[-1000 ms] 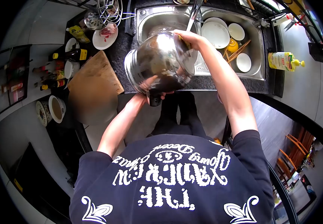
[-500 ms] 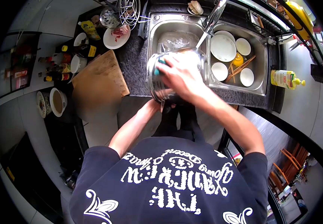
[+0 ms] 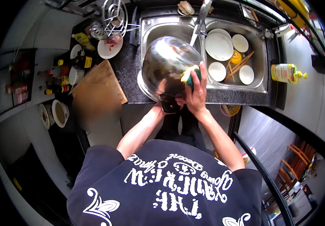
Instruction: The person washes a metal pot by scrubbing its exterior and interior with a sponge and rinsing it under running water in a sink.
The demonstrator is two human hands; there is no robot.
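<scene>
Dark bench, steel sink: over the left basin's near side tilts a pot, rim toward near left. Left hand, fingers partly hidden, grips its near handle; right hand has fingers curled around a sponge against its right flank.

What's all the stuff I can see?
Double steel sink: 1, silver, in counter
Round metal pot: 1, silver, at sink
Sponge: 1, yellow and green, on pot
Metal tap: 1, silver, at sink
Round plates: 2, white, right basin
Small bowls: 3, white, right basin
Wooden chopsticks: several, brown, right basin
Pump bottle: 1, yellow, right
Wooden board: 1, brown, left
Round meat plate: 1, white, left
Bottles: several, dark, far left
T-shirt: 1, black, worn
Left hand: 1, bare, on pot
Right hand: 1, bare, on sponge
</scene>
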